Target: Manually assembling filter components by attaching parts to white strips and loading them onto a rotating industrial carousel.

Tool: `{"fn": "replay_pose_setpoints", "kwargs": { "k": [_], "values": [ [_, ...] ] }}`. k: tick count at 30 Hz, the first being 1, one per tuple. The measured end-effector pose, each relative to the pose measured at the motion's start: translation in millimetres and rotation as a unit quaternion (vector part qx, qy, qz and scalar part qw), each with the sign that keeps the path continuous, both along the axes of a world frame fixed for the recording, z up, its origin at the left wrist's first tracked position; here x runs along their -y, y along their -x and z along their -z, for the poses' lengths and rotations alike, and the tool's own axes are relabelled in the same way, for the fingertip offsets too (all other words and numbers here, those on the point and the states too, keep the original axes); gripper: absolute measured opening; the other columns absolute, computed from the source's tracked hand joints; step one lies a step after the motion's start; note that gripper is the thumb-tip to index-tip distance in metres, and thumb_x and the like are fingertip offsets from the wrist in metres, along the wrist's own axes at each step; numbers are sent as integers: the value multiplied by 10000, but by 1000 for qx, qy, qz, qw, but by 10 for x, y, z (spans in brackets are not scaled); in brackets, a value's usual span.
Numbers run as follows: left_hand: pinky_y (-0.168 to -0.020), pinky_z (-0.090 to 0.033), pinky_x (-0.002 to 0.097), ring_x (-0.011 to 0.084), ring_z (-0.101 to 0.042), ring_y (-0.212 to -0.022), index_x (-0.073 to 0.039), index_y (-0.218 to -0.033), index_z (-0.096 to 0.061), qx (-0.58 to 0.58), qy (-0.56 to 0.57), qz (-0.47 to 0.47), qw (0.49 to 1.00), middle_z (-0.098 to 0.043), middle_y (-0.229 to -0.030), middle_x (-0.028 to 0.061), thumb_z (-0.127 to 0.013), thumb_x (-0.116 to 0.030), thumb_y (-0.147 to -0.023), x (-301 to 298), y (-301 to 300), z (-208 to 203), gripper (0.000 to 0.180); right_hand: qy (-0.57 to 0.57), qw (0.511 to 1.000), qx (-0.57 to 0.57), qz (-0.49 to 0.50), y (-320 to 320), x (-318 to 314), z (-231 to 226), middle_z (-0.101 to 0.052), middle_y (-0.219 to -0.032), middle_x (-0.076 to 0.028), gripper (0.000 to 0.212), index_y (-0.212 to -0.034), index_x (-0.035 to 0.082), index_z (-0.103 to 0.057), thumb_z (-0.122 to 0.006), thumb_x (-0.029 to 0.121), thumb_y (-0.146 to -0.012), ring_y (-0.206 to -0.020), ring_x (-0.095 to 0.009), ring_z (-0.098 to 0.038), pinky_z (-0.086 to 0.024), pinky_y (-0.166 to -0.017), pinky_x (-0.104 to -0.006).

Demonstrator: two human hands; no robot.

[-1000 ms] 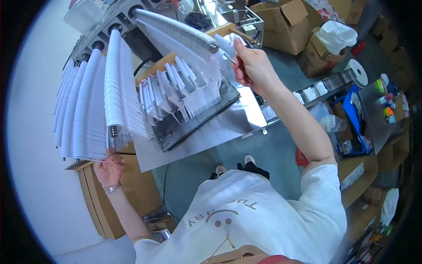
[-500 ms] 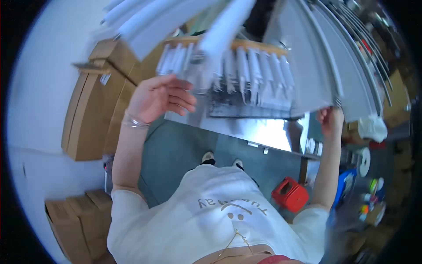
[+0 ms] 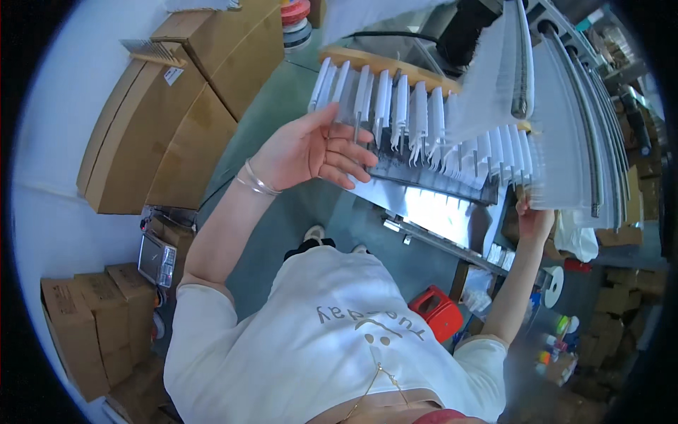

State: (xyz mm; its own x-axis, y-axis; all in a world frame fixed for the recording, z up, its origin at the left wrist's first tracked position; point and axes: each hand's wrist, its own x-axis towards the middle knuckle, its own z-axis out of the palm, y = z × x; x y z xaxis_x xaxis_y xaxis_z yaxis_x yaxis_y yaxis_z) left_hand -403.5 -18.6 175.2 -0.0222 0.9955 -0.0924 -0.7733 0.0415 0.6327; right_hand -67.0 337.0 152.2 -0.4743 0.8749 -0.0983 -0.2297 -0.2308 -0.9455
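My left hand (image 3: 318, 152) is open, palm turned up and fingers spread, with nothing in it. It is beside the left end of a row of narrow white strips (image 3: 418, 116) with thin metal pins among them, along a wooden bar (image 3: 385, 65). Large white fringed sheets (image 3: 561, 134) on metal rods hang at the upper right. Below their lower edge is my right hand (image 3: 534, 220), fingers curled and partly hidden by the sheets; what they hold cannot be made out. Another white sheet (image 3: 381, 15) crosses the top edge, blurred.
The strips stand over a shiny metal table (image 3: 434, 215). Cardboard boxes (image 3: 145, 134) stand at the left, with a pronged wooden comb (image 3: 154, 53) on top. A red plastic stool (image 3: 436, 313) is on the floor below the table. Coloured rolls (image 3: 295, 21) are stacked at the back.
The view has shifted, showing more of the strip row. The white sheets that swept across the top left have moved right and up. My left hand stays open; my right stays below the hanging sheets.
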Motion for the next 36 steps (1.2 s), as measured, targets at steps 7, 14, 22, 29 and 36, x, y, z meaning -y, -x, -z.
{"fn": "replay_pose_setpoints", "kwargs": {
  "k": [7,14,22,29,36],
  "values": [
    [-877,-456,348,321,-566,-999,52,-1122,-548,-597,57,-130,790,-596,-1069,223,-508,-165,-925,177,-594,502,296,-275,944,169,74,-135,662,543,-585,-742,-97,364,-787,15,-568,-456,312,-964,-702,-196,-567,-458,-626,-312],
    [-974,-332,505,455,-386,-1179,0,-1162,-534,-837,44,-302,455,-430,-1272,290,-498,-254,-907,-521,-653,887,361,-634,678,365,-73,189,766,434,-398,-1353,-182,380,-1276,39,-449,-478,156,-916,-1283,-355,-329,-268,-1054,-422],
    [-994,-272,550,428,-454,-1142,-1,-1215,-476,-769,84,-318,549,-445,-1265,293,-478,-298,-913,-806,-258,1058,423,-638,639,418,-100,362,321,606,-350,-1392,-213,466,-1344,22,-383,-395,290,-963,-1322,-373,-263,-191,-1089,-447],
    [-994,-279,561,366,-485,-1111,-32,-1253,-448,-841,84,-345,409,-504,-1163,227,-457,-269,-914,-824,-340,1165,413,-568,724,363,-148,357,230,620,-443,-1298,-233,422,-1281,-12,-426,-351,278,-984,-1214,-400,-372,-270,-1029,-451],
    [-966,-290,591,316,-485,-1137,-127,-1312,-400,-886,181,-227,362,-498,-1187,185,-477,-303,-880,-931,-375,1018,472,-523,780,328,-102,371,253,691,-489,-1291,-213,447,-1287,-37,-440,-334,286,-997,-1218,-328,-451,-323,-1017,-346]
  ]
}}
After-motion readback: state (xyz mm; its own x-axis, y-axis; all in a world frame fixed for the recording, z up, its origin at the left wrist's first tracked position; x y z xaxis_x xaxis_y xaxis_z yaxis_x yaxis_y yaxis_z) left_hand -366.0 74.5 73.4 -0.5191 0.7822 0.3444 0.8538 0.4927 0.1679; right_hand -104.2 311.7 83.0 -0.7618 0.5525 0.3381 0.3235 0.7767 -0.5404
